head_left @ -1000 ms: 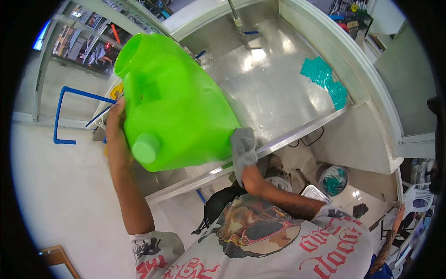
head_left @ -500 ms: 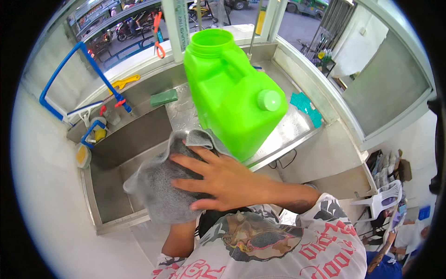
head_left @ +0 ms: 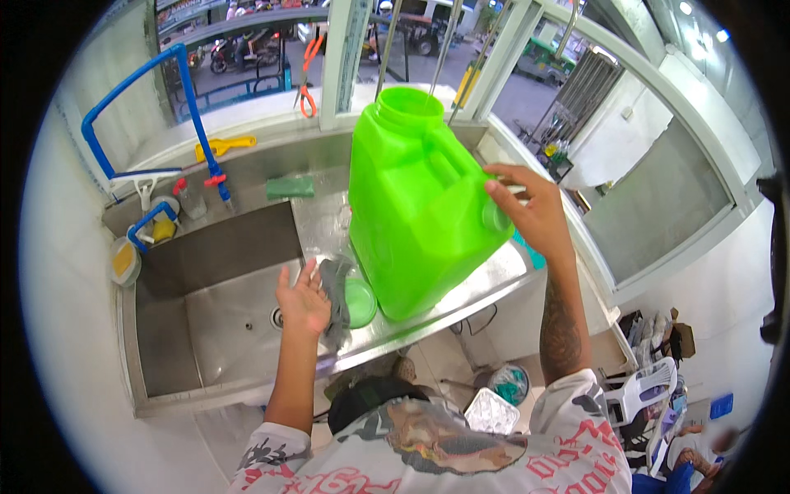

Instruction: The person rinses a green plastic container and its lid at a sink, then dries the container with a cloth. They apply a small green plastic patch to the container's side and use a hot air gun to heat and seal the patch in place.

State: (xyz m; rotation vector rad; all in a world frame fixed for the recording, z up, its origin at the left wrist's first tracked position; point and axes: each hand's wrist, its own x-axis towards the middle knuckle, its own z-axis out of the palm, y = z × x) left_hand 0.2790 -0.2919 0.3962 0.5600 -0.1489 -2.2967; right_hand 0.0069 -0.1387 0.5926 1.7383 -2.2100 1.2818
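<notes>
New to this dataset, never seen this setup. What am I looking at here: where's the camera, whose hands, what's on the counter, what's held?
There is no machine: a person works with bare hands. The one picture comes from a wide fisheye camera worn on that person's head, looking down, so straight edges bend and the forearms enter from below.

The right hand grips a big bright green jug near its side spout; the jug stands tilted on the steel counter with its top opening uncapped. The left hand touches a grey cloth at the edge of the steel sink. A round green lid lies beside the cloth, at the foot of the jug. Behind the sink are a green sponge and blue pipes.
</notes>
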